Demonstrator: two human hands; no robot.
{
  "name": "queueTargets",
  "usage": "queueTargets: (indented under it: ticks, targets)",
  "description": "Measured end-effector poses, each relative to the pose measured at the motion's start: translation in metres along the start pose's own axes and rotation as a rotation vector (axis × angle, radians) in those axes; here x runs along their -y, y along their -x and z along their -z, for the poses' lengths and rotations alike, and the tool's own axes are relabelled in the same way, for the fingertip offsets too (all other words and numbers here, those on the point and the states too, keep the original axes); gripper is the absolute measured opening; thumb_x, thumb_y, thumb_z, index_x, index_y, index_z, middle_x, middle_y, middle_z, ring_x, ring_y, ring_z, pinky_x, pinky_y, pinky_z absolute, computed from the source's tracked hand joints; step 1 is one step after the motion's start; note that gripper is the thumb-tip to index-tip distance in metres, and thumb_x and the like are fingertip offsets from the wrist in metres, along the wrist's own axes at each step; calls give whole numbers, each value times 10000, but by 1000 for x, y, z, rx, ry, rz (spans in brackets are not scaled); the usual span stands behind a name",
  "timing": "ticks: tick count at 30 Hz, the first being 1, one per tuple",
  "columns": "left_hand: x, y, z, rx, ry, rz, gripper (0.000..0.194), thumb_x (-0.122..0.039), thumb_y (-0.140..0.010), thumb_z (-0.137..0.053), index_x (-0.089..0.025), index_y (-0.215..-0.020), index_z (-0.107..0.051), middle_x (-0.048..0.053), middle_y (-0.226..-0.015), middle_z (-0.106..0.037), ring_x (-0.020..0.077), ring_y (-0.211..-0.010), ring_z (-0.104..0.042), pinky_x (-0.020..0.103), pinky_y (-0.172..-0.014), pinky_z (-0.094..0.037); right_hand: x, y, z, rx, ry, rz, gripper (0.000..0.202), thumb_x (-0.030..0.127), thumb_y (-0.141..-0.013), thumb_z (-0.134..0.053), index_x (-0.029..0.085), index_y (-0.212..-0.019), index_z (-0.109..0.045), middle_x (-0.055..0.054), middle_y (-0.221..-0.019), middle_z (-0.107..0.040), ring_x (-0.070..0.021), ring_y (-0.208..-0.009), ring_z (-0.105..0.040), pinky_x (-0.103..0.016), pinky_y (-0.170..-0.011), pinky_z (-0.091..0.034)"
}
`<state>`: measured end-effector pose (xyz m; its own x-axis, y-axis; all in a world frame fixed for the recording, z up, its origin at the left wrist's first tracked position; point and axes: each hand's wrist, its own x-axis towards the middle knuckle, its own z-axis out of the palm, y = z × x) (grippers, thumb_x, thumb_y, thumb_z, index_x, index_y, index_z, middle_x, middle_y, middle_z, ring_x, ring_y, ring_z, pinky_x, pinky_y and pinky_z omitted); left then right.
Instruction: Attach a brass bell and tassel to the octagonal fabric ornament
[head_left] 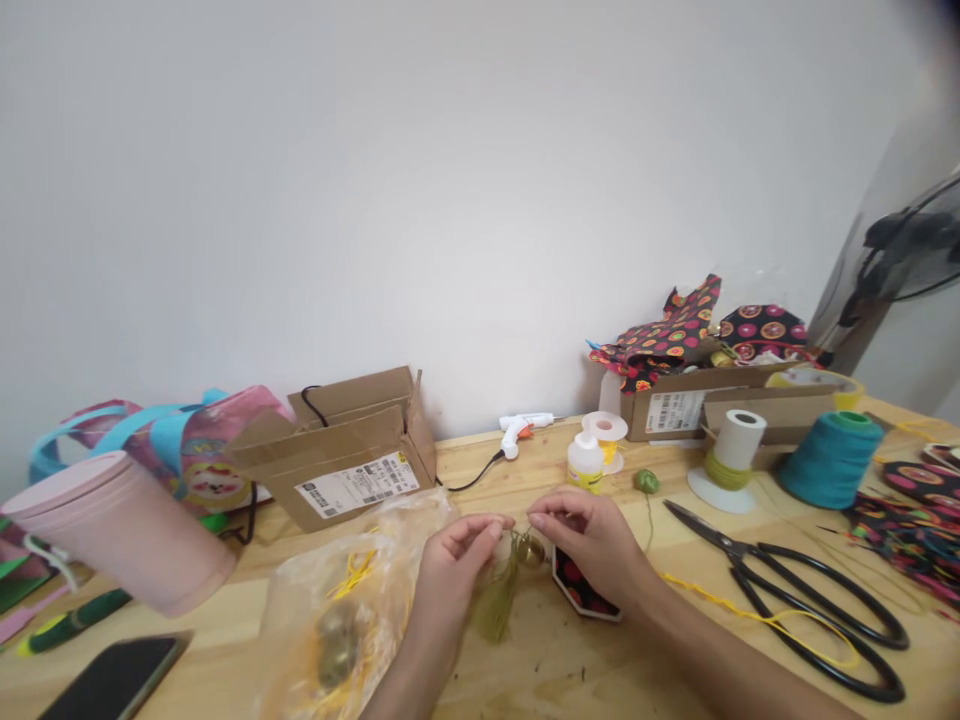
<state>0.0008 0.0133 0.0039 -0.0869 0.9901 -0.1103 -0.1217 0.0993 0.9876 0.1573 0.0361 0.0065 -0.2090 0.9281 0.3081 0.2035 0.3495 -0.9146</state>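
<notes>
Both hands are raised just above the table, their fingertips pinched close together. My left hand (463,560) is closed on the thin cord of an olive-green tassel (495,605), which hangs beside its fingers. My right hand (592,530) pinches the same cord from the other side; the strand between the fingertips is hard to see. A round gold bell (530,550) hangs next to the tassel, below the right fingertips. Partly covered by my right hand, a dark hexagonal fabric piece (589,592) with a white edge lies on the table.
Large black scissors (739,550), a teal thread cone (832,460) and a white spool (739,445) stand right. A glue bottle (585,460) and glue gun (517,435) sit behind. Left are a plastic bag (300,590), cardboard box (360,450), pink tumbler (127,535) and phone (116,680).
</notes>
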Motion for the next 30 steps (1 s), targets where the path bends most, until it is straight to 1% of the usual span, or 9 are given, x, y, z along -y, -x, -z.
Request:
queueTargets:
  ticks: [3,5,7,10,16,20,25,27,30]
  targets:
    - [-2,1,-3,95,47,10,169,-293,-644,-649,-135,-702,-638,26,-706,-622,43,-489,-433,142,-465,-340,2,-1,2,-15,26,72,163,263,-734,-524,157,-704,-644,-30,-652,-589,-138,-597,-504,-237,-528,-382]
    - [-2,1,-5,135,53,11,162,-289,-631,-661,-136,-668,-621,9,-646,-604,47,-486,-432,145,-463,-332,4,-1,2,-5,45,105,153,243,-741,-523,160,-708,-647,-30,-649,-587,-137,-598,-505,-241,-538,-386]
    - [-1,1,-5,138,47,14,169,-295,-624,-666,-139,-662,-613,-14,-590,-572,44,-465,-418,147,-444,-315,5,0,1,29,54,137,139,223,-743,-530,167,-705,-652,-28,-647,-591,-134,-598,-504,-241,-545,-389]
    - [2,0,-4,120,52,15,163,-297,-641,-653,-145,-679,-610,-29,-586,-553,40,-470,-418,145,-454,-316,7,1,0,82,35,177,113,214,-738,-553,186,-719,-661,-24,-657,-603,-132,-615,-511,-237,-557,-396]
    - [5,-2,-2,124,48,1,186,-294,-642,-661,-142,-733,-605,-42,-537,-543,33,-450,-398,136,-434,-282,8,1,1,105,12,240,86,238,-709,-601,197,-717,-676,-16,-643,-587,-125,-604,-500,-238,-555,-392]
    - [4,-2,-3,122,32,-17,196,-279,-601,-696,-144,-715,-612,-44,-524,-555,38,-455,-410,137,-436,-280,9,-3,1,150,10,211,88,234,-701,-604,190,-703,-680,-22,-675,-562,-125,-620,-491,-232,-541,-382]
    - [6,-4,-1,184,-1,-14,208,-305,-609,-689,-128,-712,-652,-25,-502,-571,44,-440,-416,149,-429,-279,10,-11,-3,195,-4,169,79,221,-682,-610,184,-668,-677,-19,-673,-555,-131,-652,-499,-231,-559,-384]
    - [8,-5,0,209,25,13,234,-321,-600,-693,-119,-713,-665,-15,-487,-575,44,-429,-419,153,-427,-280,10,-14,-5,223,-51,116,66,219,-653,-628,174,-645,-677,-20,-675,-560,-126,-628,-503,-229,-543,-385]
    - [8,-5,2,235,115,68,249,-323,-582,-707,-110,-707,-675,-1,-490,-586,44,-430,-437,152,-436,-297,10,-17,-10,294,-214,-20,113,272,-613,-657,158,-613,-666,-10,-645,-563,-108,-548,-506,-224,-497,-388]
